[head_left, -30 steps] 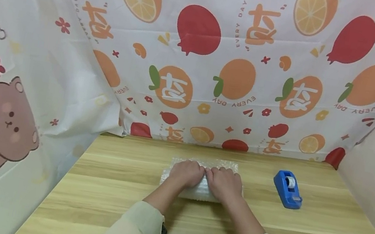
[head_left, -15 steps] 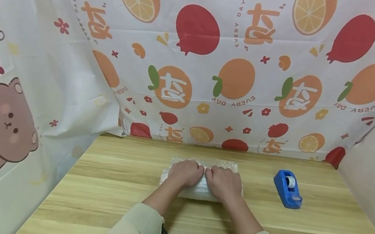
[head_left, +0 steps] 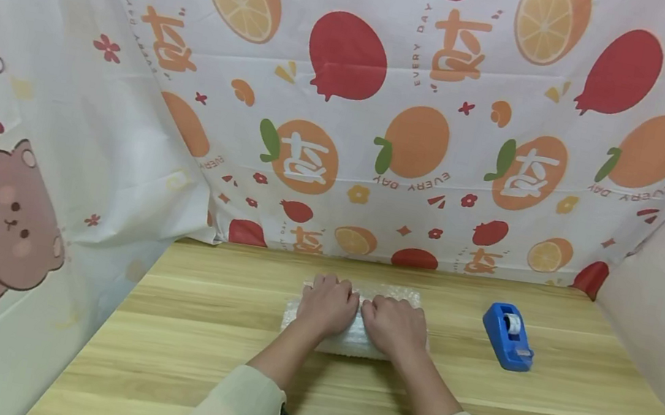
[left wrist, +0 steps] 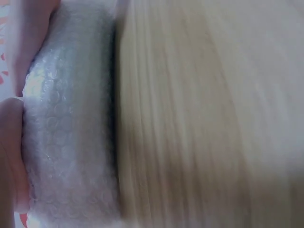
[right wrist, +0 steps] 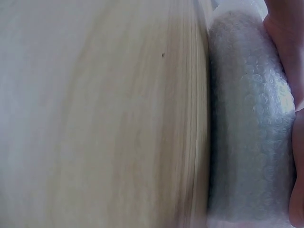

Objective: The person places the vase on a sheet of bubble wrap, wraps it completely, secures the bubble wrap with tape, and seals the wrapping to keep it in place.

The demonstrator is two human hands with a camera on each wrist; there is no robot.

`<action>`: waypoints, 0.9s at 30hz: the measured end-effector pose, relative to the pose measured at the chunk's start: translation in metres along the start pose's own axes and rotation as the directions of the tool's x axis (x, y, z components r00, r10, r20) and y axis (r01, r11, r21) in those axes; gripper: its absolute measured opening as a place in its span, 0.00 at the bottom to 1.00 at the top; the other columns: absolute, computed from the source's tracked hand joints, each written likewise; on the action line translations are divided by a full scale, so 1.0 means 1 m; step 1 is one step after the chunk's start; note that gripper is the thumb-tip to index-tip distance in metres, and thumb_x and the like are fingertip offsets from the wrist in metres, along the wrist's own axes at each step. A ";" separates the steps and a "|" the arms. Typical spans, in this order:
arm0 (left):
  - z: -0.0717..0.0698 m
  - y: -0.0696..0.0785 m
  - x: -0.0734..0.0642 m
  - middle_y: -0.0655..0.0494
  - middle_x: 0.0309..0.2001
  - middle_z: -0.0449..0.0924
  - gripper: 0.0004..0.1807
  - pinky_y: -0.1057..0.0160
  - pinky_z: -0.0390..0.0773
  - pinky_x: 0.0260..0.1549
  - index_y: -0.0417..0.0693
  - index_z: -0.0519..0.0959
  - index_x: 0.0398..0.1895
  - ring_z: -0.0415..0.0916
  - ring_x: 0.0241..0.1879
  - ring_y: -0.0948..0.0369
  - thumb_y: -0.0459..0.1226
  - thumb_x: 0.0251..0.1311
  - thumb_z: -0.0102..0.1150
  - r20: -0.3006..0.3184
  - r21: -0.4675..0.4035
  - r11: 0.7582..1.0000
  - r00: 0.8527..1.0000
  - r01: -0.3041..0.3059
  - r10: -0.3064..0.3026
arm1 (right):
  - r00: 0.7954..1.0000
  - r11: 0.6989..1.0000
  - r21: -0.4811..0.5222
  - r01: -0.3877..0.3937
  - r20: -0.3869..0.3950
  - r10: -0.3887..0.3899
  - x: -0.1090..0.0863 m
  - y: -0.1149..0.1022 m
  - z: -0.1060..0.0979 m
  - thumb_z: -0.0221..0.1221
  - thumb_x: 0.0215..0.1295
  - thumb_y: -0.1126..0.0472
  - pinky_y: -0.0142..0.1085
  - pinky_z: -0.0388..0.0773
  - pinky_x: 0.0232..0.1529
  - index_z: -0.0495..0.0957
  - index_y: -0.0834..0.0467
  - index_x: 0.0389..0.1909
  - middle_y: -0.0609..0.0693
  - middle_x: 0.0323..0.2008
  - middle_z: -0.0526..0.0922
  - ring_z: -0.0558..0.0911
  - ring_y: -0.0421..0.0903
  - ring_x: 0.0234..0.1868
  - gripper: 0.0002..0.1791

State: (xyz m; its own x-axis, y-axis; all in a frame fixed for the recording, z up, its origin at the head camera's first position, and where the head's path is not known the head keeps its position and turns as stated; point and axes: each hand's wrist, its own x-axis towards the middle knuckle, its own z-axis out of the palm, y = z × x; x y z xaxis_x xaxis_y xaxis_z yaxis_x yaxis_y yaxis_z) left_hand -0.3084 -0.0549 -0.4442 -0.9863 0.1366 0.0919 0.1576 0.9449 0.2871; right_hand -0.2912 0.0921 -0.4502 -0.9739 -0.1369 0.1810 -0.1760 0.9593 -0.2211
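A bundle in clear bubble wrap (head_left: 351, 345) lies crosswise on the wooden table, its top partly hidden under both hands. My left hand (head_left: 329, 309) grips its top left of the middle, fingers bent over the far side. Close beside it, my right hand (head_left: 396, 328) holds the top with curled fingers, and the thumbs almost meet. In the left wrist view the bubble wrap (left wrist: 71, 128) bulges like a thick roll. The right wrist view shows the same rounded wrap (right wrist: 254, 128). Whatever is inside does not show, and the fingertips are hidden behind the roll.
A blue tape dispenser (head_left: 508, 336) with a roll of tape stands to the right on the wooden table (head_left: 201, 347). A fruit-print curtain (head_left: 333, 126) hangs behind the table. To the left hangs a white sheet with a bear (head_left: 12, 225).
The left hand's fingers have shifted slightly forward over the bundle and spread a little. The right hand and the bubble wrap stay in place. The head view has moved slightly.
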 end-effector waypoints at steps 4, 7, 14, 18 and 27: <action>0.003 0.002 -0.003 0.51 0.41 0.77 0.22 0.47 0.68 0.40 0.53 0.83 0.42 0.69 0.47 0.50 0.53 0.72 0.40 -0.096 0.108 0.994 0.995 -0.026 0.036 | 1.000 1.000 -0.001 0.001 -0.010 -0.001 -0.001 -0.001 0.002 0.41 0.74 0.43 0.50 0.73 0.32 0.81 0.50 0.31 0.49 0.32 0.84 0.80 0.55 0.33 0.24; 0.001 0.006 -0.008 0.54 0.30 0.77 0.24 0.49 0.72 0.35 0.52 0.82 0.30 0.75 0.37 0.53 0.54 0.73 0.41 -0.172 0.236 0.968 0.977 -0.083 0.126 | 1.000 1.000 -0.006 -0.003 -0.025 0.003 -0.002 -0.001 0.003 0.40 0.74 0.43 0.50 0.73 0.32 0.82 0.49 0.32 0.49 0.32 0.85 0.80 0.54 0.32 0.25; -0.002 0.015 -0.017 0.56 0.19 0.77 0.24 0.55 0.74 0.18 0.49 0.81 0.20 0.78 0.22 0.56 0.52 0.70 0.50 -0.271 0.383 0.916 0.934 -0.120 0.235 | 0.998 1.000 0.002 -0.017 -0.056 0.017 -0.003 -0.003 0.002 0.41 0.73 0.44 0.49 0.72 0.31 0.82 0.48 0.30 0.48 0.29 0.84 0.79 0.53 0.30 0.24; -0.002 0.016 -0.021 0.56 0.17 0.75 0.25 0.57 0.73 0.17 0.49 0.79 0.16 0.77 0.18 0.57 0.50 0.69 0.51 -0.287 0.409 0.905 0.923 -0.122 0.254 | 0.998 1.000 0.006 -0.030 -0.059 0.031 -0.004 -0.003 0.003 0.42 0.73 0.44 0.50 0.72 0.31 0.83 0.48 0.31 0.48 0.30 0.85 0.79 0.53 0.31 0.23; -0.003 0.015 -0.035 0.57 0.12 0.63 0.26 0.64 0.61 0.07 0.50 0.65 0.07 0.60 0.11 0.62 0.42 0.67 0.52 -0.307 0.380 0.898 0.886 -0.220 0.347 | 0.999 0.999 -0.005 -0.036 -0.038 0.036 -0.003 -0.003 0.000 0.40 0.72 0.44 0.48 0.71 0.30 0.83 0.46 0.33 0.46 0.29 0.84 0.78 0.52 0.30 0.23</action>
State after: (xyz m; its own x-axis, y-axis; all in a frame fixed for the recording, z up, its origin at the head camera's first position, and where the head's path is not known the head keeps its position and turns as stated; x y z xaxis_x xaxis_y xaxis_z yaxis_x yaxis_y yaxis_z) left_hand -0.2709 -0.0465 -0.4408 -0.8047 0.3578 0.4737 0.3410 0.9318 -0.1246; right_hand -0.2882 0.0894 -0.4502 -0.9735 -0.0932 0.2089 -0.1402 0.9648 -0.2227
